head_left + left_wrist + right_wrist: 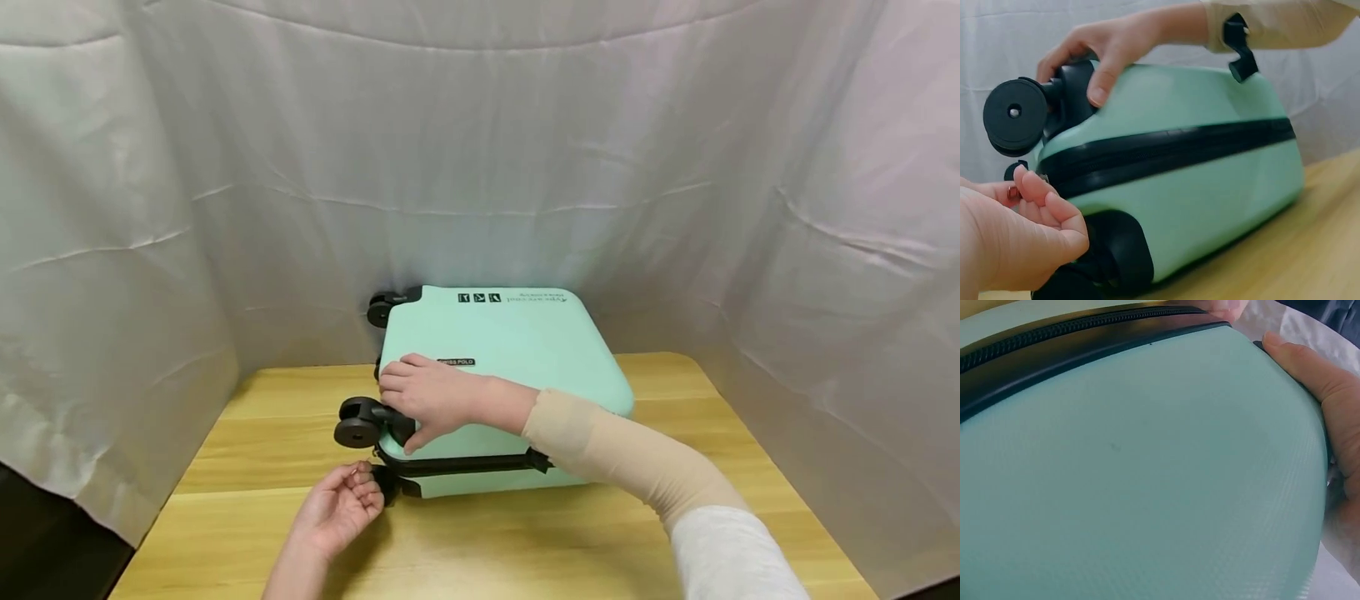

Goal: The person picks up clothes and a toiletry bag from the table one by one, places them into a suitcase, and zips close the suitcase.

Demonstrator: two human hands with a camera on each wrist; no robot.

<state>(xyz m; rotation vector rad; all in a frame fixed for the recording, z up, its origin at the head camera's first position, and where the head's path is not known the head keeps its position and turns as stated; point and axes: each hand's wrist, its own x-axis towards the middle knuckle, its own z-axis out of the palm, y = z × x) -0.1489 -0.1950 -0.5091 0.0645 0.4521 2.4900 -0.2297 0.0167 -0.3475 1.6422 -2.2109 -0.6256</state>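
White draped cloth point(225, 167) backs a wooden table point(525, 542). Right hand point(427, 398) grips the mint-green hard-shell suitcase point(517, 350) at its black wheel point(357, 432). Left hand point(337, 510), loosely curled, holds nothing beside the suitcase's lower corner.

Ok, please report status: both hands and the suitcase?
Right hand grips suitcase corner by the wheel. Left hand open, at the zipper. Nothing in the way.

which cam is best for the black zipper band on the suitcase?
Left wrist: the zipper band runs in full along the mint suitcase, side-on. The head view shows only a short stretch under the right hand. The right wrist view catches it blurred at the top edge.
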